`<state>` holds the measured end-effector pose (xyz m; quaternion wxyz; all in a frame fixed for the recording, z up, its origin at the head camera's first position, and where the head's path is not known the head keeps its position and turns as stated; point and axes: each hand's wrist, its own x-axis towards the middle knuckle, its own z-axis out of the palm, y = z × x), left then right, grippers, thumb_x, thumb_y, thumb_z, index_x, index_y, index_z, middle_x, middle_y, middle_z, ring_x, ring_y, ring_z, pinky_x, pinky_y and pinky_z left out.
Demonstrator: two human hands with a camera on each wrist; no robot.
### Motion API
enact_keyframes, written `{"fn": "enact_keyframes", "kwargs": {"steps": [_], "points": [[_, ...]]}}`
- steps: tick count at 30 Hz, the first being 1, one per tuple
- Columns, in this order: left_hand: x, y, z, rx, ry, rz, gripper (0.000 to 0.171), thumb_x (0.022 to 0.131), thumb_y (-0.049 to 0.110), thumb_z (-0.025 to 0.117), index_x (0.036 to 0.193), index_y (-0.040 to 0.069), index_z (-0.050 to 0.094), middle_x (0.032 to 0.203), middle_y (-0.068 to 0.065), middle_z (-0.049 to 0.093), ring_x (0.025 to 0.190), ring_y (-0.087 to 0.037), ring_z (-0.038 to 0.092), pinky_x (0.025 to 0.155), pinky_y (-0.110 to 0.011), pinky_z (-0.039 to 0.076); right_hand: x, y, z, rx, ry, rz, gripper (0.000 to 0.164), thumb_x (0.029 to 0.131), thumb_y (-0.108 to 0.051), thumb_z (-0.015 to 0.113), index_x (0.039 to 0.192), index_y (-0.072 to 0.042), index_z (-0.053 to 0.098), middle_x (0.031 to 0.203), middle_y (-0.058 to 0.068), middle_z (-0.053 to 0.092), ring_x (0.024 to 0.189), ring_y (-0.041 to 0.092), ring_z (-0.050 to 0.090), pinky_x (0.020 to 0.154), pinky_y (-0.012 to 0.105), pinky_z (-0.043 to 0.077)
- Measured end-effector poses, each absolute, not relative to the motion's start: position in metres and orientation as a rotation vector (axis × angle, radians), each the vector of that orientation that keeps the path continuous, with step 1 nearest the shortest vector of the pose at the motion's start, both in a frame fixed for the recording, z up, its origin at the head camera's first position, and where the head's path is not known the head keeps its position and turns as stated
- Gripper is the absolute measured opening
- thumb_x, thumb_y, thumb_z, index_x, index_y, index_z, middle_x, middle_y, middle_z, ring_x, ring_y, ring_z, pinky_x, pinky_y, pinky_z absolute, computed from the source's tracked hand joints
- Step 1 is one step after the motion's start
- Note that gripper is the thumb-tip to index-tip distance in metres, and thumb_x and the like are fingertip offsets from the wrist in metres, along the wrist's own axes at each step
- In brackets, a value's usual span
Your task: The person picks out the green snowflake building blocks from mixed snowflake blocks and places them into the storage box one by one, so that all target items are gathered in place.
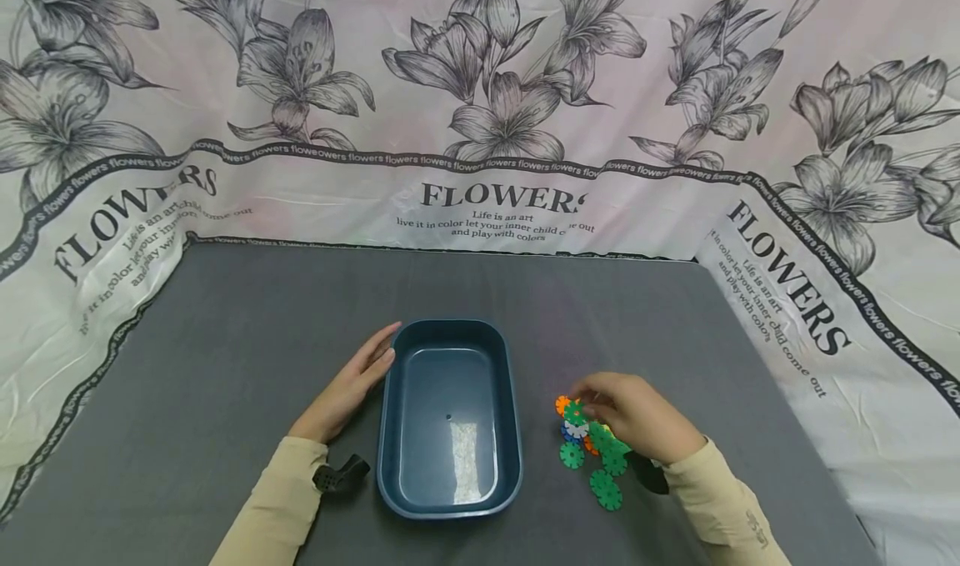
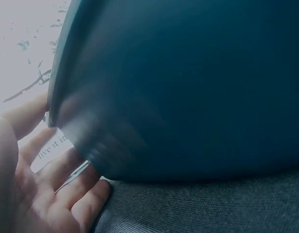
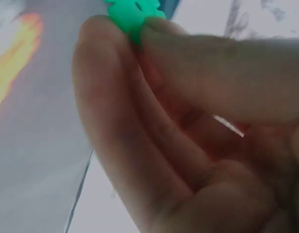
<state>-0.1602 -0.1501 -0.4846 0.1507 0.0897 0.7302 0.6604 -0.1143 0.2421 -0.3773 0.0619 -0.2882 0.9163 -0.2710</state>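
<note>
A deep blue rectangular plastic tray [image 1: 450, 416] stands upright on the table in front of me. My left hand [image 1: 347, 389] touches its far left corner; in the left wrist view the fingers [image 2: 74, 179] lie loosely along the tray's outer wall [image 2: 188, 107]. To the tray's right, my right hand [image 1: 637, 416] pinches a green notched plastic disc [image 3: 132, 14] between thumb and fingertips. Beneath and beside this hand lies a small cluster of similar discs: several green ones [image 1: 606, 489], a white one [image 1: 577, 430], blue and orange ones. The hand partly hides the cluster.
Dark grey cloth [image 1: 247, 341] covers the table. A white curtain [image 1: 330, 199] printed with flowers borders it at the back and both sides. A black wrist device [image 1: 341, 473] sits by the left sleeve, close to the tray.
</note>
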Motion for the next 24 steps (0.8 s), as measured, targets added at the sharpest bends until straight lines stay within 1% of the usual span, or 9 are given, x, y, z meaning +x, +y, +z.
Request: {"fn": "enact_keyframes", "kwargs": {"steps": [2,5,6,9,12,13,17,20,24], "points": [[-0.161,-0.150,-0.485,0.280,2.127,1.883,0.051,0.102,0.041,0.044,0.149,0.039,0.025,0.159,-0.001,0.018,0.146,-0.029,0.016,0.115,-0.060,0.015,-0.120,0.230,-0.372,-0.871,2.692,-0.888,0.023,0.087,0.007,0.062,0.104,-0.008,0.068,0.094,0.001,0.069,0.077,0.008,0.063,0.067,0.025,0.055],[-0.161,-0.150,-0.485,0.279,2.136,1.881,0.050,0.102,0.039,0.044,0.149,0.040,0.026,0.159,-0.002,0.019,0.145,-0.030,0.018,0.114,-0.061,0.015,-0.128,0.209,-0.368,-0.827,2.590,-0.979,0.023,0.089,0.006,0.060,0.106,-0.007,0.068,0.092,0.002,0.069,0.073,0.009,0.064,0.064,0.025,0.055],[-0.161,-0.150,-0.485,0.275,2.139,1.879,0.050,0.102,0.039,0.044,0.148,0.040,0.027,0.158,-0.003,0.020,0.145,-0.031,0.019,0.114,-0.061,0.015,-0.131,0.202,-0.367,-0.806,2.562,-0.998,0.024,0.090,0.006,0.060,0.107,-0.008,0.068,0.092,0.002,0.068,0.073,0.011,0.065,0.061,0.025,0.055],[-0.162,-0.150,-0.485,0.264,2.131,1.885,0.050,0.101,0.040,0.045,0.148,0.039,0.028,0.158,-0.004,0.022,0.144,-0.031,0.021,0.114,-0.061,0.016,-0.139,0.179,-0.365,-0.750,2.462,-1.070,0.023,0.090,0.004,0.060,0.108,-0.008,0.068,0.091,0.003,0.066,0.075,0.016,0.066,0.063,0.027,0.056],[-0.162,-0.152,-0.485,0.254,2.127,1.892,0.050,0.101,0.041,0.046,0.148,0.039,0.029,0.157,-0.004,0.023,0.144,-0.030,0.022,0.114,-0.060,0.017,-0.146,0.155,-0.367,-0.697,2.311,-1.158,0.021,0.092,0.004,0.058,0.109,-0.004,0.067,0.093,0.007,0.066,0.080,0.020,0.067,0.069,0.031,0.058],[-0.162,-0.153,-0.485,0.253,2.128,1.894,0.051,0.101,0.042,0.046,0.148,0.039,0.029,0.157,-0.004,0.023,0.144,-0.030,0.022,0.114,-0.060,0.017,-0.148,0.147,-0.368,-0.683,2.263,-1.177,0.020,0.092,0.004,0.057,0.108,-0.002,0.067,0.093,0.008,0.066,0.080,0.021,0.067,0.073,0.032,0.058],[-0.163,-0.154,-0.485,0.251,2.112,1.896,0.052,0.100,0.044,0.047,0.148,0.039,0.029,0.158,-0.003,0.021,0.145,-0.029,0.020,0.115,-0.059,0.017,-0.152,0.118,-0.376,-0.607,2.115,-1.167,0.024,0.091,0.009,0.051,0.105,0.000,0.068,0.086,0.010,0.066,0.077,0.024,0.067,0.074,0.037,0.058],[-0.163,-0.154,-0.484,0.247,2.091,1.898,0.052,0.099,0.045,0.047,0.148,0.039,0.029,0.158,-0.003,0.021,0.145,-0.029,0.019,0.115,-0.057,0.017,-0.152,0.098,-0.383,-0.553,2.066,-1.086,0.024,0.088,0.009,0.055,0.100,-0.004,0.071,0.077,0.008,0.065,0.072,0.021,0.068,0.072,0.034,0.058],[-0.163,-0.153,-0.483,0.244,2.071,1.912,0.051,0.099,0.046,0.047,0.147,0.041,0.030,0.158,-0.003,0.021,0.145,-0.028,0.020,0.116,-0.056,0.017,-0.150,0.077,-0.390,-0.506,2.016,-0.986,0.018,0.085,0.006,0.063,0.094,-0.006,0.073,0.077,0.006,0.066,0.068,0.015,0.067,0.069,0.031,0.058]]}}
